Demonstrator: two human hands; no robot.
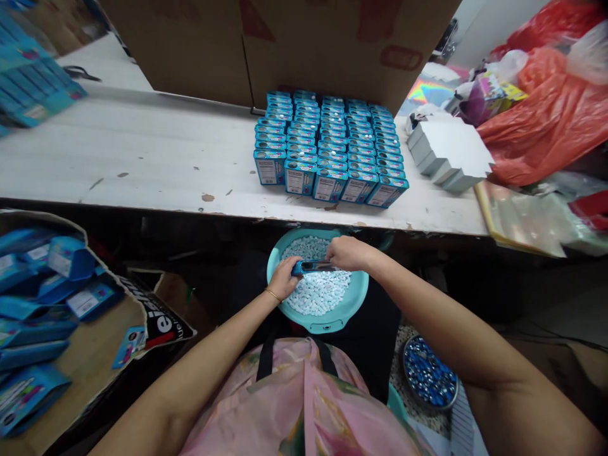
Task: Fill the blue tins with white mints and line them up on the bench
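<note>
Left hand (pixel 285 278) and right hand (pixel 349 253) both on a small blue tin (pixel 306 268); left fingers (pixel 295 266) wrap one end, right fingers (pixel 330 256) close on the other; tin is gripped just above a heap of white mints (pixel 318 292) in a teal basin (pixel 323 326); basin sits below the tabletop (pixel 142 152) front edge, which runs just past its far rim; upright blue tins (pixel 330 152) stand in tight rows near that edge, right of centre; stacked white cartons (pixel 449 152) beside them; red plastic bags (pixel 536 139) past the right edge; cardboard sheet (pixel 285 44) stands along the back edge; cardboard box (pixel 90 335) of blue packs lower left; round tray of blue pieces (pixel 427 370) under right forearm (pixel 451 335).
</note>
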